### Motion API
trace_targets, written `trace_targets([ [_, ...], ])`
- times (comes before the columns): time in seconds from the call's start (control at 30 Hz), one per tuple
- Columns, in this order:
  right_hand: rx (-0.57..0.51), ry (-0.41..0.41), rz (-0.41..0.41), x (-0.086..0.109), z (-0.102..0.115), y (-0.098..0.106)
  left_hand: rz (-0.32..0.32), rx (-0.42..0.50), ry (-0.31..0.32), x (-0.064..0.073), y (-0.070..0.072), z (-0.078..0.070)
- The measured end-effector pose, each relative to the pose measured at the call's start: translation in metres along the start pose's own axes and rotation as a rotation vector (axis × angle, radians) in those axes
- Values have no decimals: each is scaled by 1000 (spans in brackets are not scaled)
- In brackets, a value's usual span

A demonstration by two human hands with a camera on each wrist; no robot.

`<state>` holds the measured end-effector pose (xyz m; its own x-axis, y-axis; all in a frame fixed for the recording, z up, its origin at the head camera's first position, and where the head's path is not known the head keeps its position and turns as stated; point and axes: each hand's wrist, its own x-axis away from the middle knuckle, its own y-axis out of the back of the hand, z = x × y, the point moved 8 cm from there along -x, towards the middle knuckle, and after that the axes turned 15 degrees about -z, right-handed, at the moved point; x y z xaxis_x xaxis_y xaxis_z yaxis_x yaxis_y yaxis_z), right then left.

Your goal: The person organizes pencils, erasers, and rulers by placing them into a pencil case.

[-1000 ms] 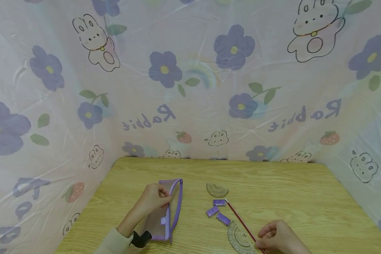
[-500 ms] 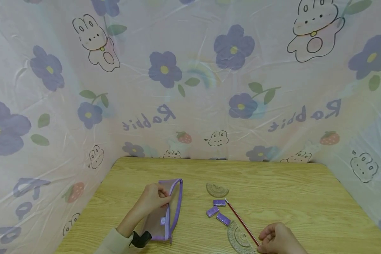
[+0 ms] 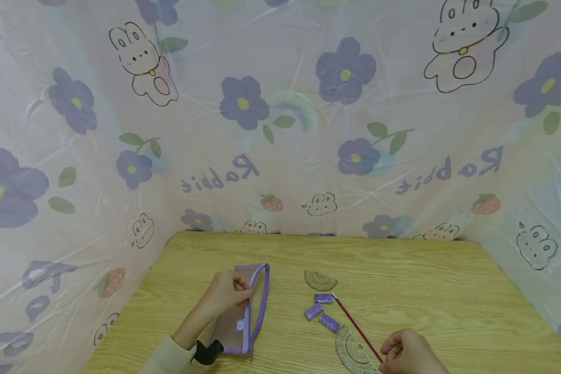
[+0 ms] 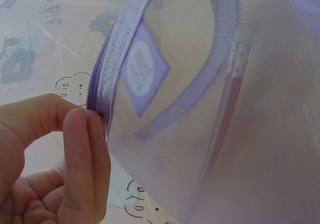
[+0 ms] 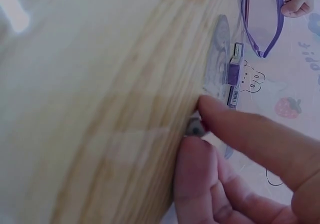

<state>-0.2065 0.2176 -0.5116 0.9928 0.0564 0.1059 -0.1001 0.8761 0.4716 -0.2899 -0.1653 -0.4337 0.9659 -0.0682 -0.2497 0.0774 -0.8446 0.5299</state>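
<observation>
Patterned sheeting (image 3: pixel 299 161) is being used as walls around a wooden table (image 3: pixel 425 280), where the work is being done. On the left, the edge of a mesh pencil case (image 3: pixel 236 314) is being pinched between the thumb and fingers of the left hand (image 3: pixel 226 291), and its mouth is being held open. Through the mesh, a red pencil shape (image 4: pixel 225 109) is being seen; whether it is lying inside cannot be told. For good work, this edge should be being held wide, without the opening being covered by the fingers.

More to the right, three purple blocks (image 3: pixel 329 322) are lying between a far protractor (image 3: pixel 321 280) and a near protractor (image 3: pixel 350 350). Beside them, a red pencil (image 3: pixel 357 326) is being pinched at its near end by the thumb and a finger of the right hand (image 3: pixel 413 353). Its white end is pointing to the blocks; contact cannot be told. With such an end grip, the far tip is probably being controlled weakly, so a firm pinch is being advised, with lifting before any sideways movement.
</observation>
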Motion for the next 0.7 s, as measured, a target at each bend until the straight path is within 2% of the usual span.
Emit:
trace_targets([
  [0.1, 7, 30, -1, -1, 1, 1, 1, 6, 0, 0, 0, 0],
  [0.33, 22, 44, -8, -1, 0, 1, 8, 1, 3, 0, -1, 1],
  [0.53, 76, 125, -44, -2, 5, 2, 1, 0, 8, 0, -1, 0],
  [0.7, 57, 118, -32, -3, 5, 2, -11, 9, 18, 0, -1, -1],
])
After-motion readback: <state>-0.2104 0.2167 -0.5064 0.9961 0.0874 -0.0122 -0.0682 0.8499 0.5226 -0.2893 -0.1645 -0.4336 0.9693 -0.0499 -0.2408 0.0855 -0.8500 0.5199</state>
